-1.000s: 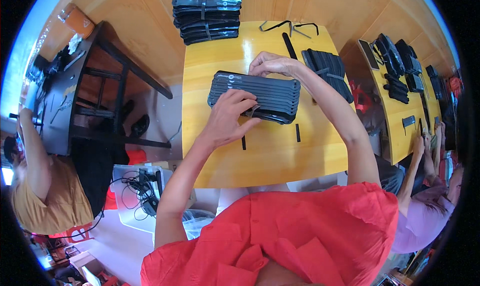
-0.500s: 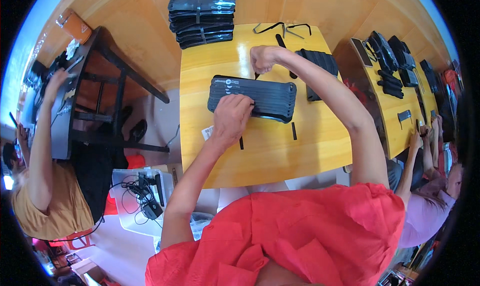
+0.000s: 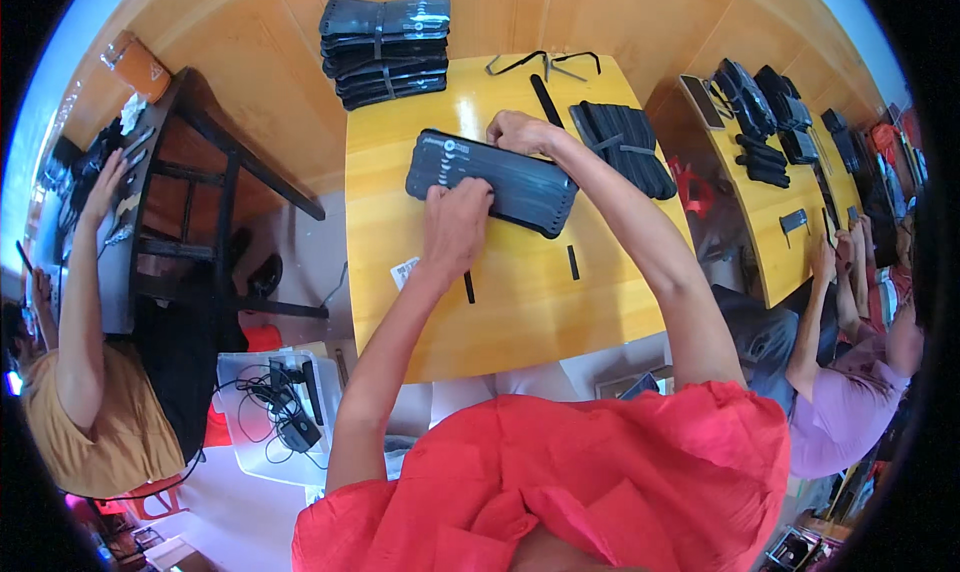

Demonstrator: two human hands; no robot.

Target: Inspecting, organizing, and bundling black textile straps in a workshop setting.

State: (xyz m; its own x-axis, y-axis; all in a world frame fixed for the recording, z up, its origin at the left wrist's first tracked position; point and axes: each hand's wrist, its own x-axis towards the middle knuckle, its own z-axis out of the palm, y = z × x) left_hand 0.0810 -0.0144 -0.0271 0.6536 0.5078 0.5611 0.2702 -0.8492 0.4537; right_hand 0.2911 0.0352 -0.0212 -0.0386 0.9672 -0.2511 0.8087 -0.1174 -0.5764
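Observation:
A bundle of flat black strips (image 3: 515,182) with pale printing and a row of small holes at its right end lies tilted on the yellow table (image 3: 400,322). My left hand (image 3: 458,222) grips its near left edge, fingers curled over the top. At the far edge my right hand (image 3: 520,132) is closed, fingers bent down against the bundle; what it pinches is hidden. Two short black bands (image 3: 573,262) stick out on the near side. A white label (image 3: 404,271) lies left of my left wrist.
A tall stack of banded black bundles (image 3: 385,52) stands at the back left. Another banded bundle (image 3: 625,147) lies beyond my right forearm, near a long black strip (image 3: 546,100) and loose bands (image 3: 545,64). Co-workers sit at tables on both sides. A clear bin (image 3: 275,422) holds cables.
My right hand has come down from above the far edge to rest against it. The bundle has turned slightly, and my left hand still grips its near side. The whole view has shifted a little.

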